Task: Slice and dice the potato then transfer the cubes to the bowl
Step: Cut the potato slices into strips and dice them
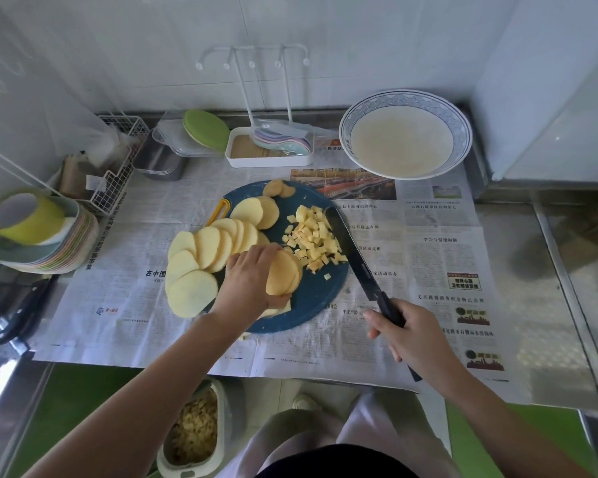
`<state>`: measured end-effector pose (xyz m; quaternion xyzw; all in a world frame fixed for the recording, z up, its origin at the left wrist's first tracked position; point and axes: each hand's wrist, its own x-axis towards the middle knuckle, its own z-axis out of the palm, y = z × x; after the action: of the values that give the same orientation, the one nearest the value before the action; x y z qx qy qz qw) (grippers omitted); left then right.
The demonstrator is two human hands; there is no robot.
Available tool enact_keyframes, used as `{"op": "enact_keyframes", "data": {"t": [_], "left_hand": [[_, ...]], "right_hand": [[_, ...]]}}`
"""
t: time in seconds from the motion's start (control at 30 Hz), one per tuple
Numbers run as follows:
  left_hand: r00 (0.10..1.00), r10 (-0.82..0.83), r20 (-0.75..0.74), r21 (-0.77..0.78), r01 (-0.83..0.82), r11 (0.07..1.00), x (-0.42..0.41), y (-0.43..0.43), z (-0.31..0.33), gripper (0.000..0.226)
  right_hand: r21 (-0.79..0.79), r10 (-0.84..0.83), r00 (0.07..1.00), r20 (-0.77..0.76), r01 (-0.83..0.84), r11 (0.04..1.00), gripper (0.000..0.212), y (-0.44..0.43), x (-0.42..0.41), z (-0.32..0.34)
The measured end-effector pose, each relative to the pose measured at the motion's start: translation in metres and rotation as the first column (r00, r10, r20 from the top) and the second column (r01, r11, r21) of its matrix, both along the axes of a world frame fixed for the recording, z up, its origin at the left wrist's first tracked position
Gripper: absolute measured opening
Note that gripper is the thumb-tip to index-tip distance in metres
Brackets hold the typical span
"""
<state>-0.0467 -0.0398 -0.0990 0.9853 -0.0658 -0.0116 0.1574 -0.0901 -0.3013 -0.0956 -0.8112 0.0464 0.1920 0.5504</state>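
My right hand (415,336) is gripping the knife (346,239) along the board's (318,296) right edge, left hand (246,281) clutching slices (283,276) mid-board.

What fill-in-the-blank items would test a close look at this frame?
1. The right hand holds the ____.
2. The left hand grips a stack of potato ____.
3. The cubes lie on the ____, not in the bowl.
Missing words: knife; slices; board.
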Motion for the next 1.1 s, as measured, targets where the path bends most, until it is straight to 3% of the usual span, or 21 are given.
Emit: {"op": "enact_keyframes", "data": {"t": [0.07, 0.13, 0.27, 0.43, 0.6, 0.77, 0.97, 1.1], "left_hand": [[0.997, 0.011, -0.083, -0.116, -0.020, 0.993, 0.003, -0.006, 0.004, 0.086], [0.963, -0.095, -0.250, -0.215, 0.040, 0.976, 0.003, -0.015, 0.008, 0.088], [0.846, -0.310, -0.434, -0.108, 0.293, 0.950, 0.001, -0.023, -0.001, 0.087], [0.824, -0.329, -0.460, 0.006, 0.374, 0.928, 0.006, -0.009, -0.002, 0.088], [0.832, -0.283, -0.477, 0.059, 0.352, 0.934, 0.004, 0.015, 0.000, 0.089], [0.840, -0.269, -0.471, 0.054, 0.332, 0.942, 0.010, 0.020, 0.006, 0.089], [0.827, -0.339, -0.449, 0.136, 0.438, 0.889, 0.016, 0.005, 0.004, 0.087], [0.789, -0.384, -0.481, 0.086, 0.478, 0.874, 0.022, -0.002, 0.001, 0.088]], "right_hand": [[0.004, -0.013, 1.000, 0.007, 0.013, 1.000, 0.026, -0.003, 0.002, 0.000], [0.006, -0.022, 1.000, 0.013, 0.022, 1.000, 0.026, -0.007, 0.002, -0.001], [0.002, -0.005, 1.000, 0.024, 0.005, 1.000, 0.027, -0.009, 0.001, -0.003], [0.009, 0.005, 1.000, 0.017, -0.005, 1.000, 0.027, -0.007, -0.001, -0.006], [-0.007, 0.066, 0.997, 0.026, -0.066, 0.998, 0.030, -0.005, -0.003, -0.009], [-0.029, 0.235, 0.965, -0.116, -0.240, 0.970, 0.054, -0.017, 0.004, -0.012], [-0.074, 0.394, 0.882, -0.259, -0.424, 0.902, 0.055, -0.033, 0.026, -0.011], [-0.122, 0.450, 0.848, -0.278, -0.496, 0.859, 0.055, -0.031, 0.048, -0.012]]}}
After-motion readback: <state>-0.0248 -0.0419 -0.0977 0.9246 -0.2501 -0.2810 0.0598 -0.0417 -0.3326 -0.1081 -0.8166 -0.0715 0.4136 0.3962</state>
